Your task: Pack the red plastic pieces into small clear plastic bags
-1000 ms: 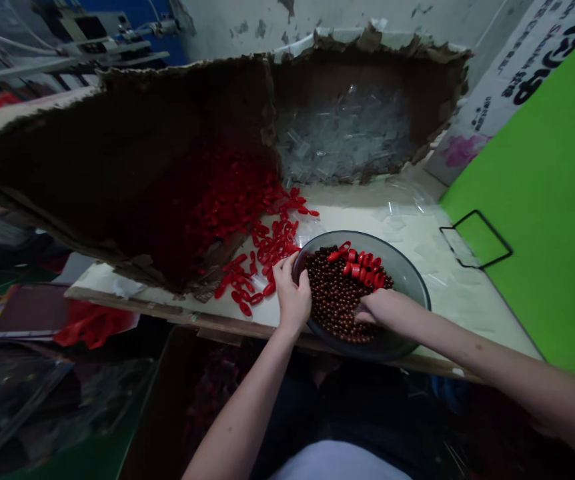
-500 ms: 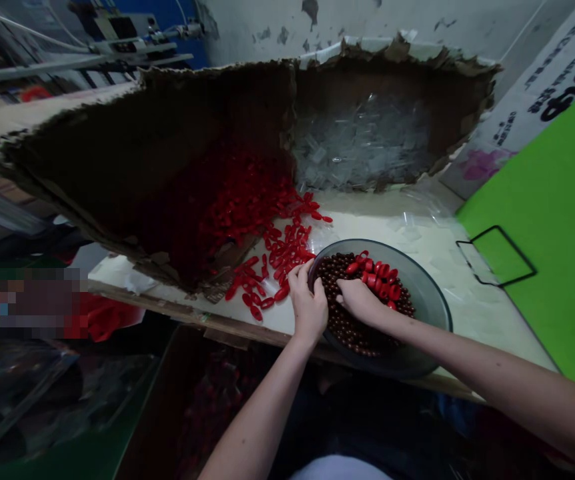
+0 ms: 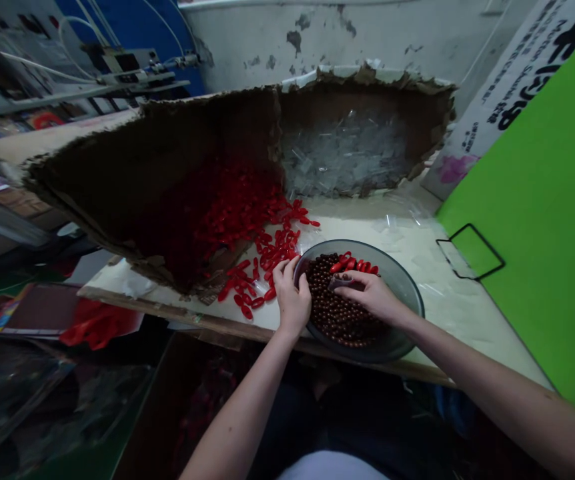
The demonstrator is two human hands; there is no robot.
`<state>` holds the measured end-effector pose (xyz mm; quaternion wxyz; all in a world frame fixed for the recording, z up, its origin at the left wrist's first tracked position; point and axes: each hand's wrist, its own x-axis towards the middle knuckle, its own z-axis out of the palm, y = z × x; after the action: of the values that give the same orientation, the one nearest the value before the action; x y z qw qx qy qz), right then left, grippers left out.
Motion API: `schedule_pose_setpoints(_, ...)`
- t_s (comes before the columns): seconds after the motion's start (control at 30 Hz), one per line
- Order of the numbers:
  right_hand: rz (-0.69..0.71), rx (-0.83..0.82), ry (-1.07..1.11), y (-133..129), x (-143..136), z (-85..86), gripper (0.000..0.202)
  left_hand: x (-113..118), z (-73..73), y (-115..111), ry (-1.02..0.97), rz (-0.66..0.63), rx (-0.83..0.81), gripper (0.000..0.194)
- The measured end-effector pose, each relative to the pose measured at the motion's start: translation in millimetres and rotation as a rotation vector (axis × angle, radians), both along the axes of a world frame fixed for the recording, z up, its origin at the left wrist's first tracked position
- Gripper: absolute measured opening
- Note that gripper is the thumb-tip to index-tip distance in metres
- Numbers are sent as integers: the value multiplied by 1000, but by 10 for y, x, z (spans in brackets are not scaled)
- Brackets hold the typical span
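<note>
Shiny brown beads (image 3: 335,319) lie in a grey bowl (image 3: 398,277).

Your right hand (image 3: 375,297) covers some of the brown beads (image 3: 335,313) and part of the red pieces (image 3: 355,265) in the bowl (image 3: 401,277). A small greyish piece (image 3: 343,282) in its grasp is partly covered, its full shape unclear. Your left hand (image 3: 292,300) hides a stretch of the bowl's left rim. Your forearms (image 3: 240,417) are cut off by the picture's edges. The green panel (image 3: 542,233), cropped at right, hides part of a printed box (image 3: 497,100). At upper left, the machine (image 3: 122,63) is blurred.
</note>
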<state>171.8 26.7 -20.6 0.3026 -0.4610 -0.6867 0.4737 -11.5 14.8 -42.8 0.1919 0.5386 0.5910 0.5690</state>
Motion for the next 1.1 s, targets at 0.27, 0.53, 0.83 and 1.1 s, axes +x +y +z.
schedule_pose_setpoints(0.27, -89, 13, 60, -89, 159, 261, 44, 204, 313, -186, -385, -598, -186, 39)
schedule_pose_setpoints(0.53, -3, -15, 90, -161, 188, 421, 52, 288, 296, -129, -833, -730, -393, 35)
schedule_pose_setpoints(0.83, 76, -63, 161, -132, 230, 457, 52, 221, 413, -136, -909, -788, -459, 49)
schedule_pose_setpoints(1.1, 145, -8, 52, -89, 196, 523, 45, 203, 436, -46, -934, -827, -523, 30)
